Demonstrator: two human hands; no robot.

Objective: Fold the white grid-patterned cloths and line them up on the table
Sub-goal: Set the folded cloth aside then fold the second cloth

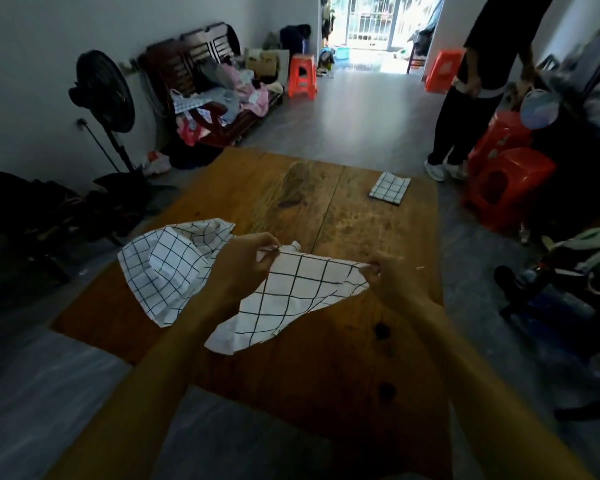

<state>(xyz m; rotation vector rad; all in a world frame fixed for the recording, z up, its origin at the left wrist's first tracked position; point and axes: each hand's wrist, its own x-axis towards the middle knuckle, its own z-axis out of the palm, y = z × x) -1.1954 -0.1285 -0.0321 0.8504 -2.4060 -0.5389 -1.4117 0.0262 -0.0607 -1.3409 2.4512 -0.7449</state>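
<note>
Above the wooden table (pixel 329 358) I hold a white grid-patterned cloth (pixel 291 296) stretched between both hands. My left hand (pixel 243 268) pinches its upper left corner, and my right hand (pixel 388 278) pinches its right corner. The rest of this cloth hangs loose toward me. A second grid cloth (pixel 167 268) lies crumpled at the table's left edge, partly behind my left wrist. A folded grid cloth (pixel 389 188) rests flat at the far right corner of the table.
A person in dark clothes (pixel 471 98) stands beyond the table's far right corner beside red plastic stools (pixel 503 181). A black standing fan (pixel 104 98) and a cluttered wooden bench (pixel 208 91) line the left wall. Dark bags (pixel 568 289) crowd the right side.
</note>
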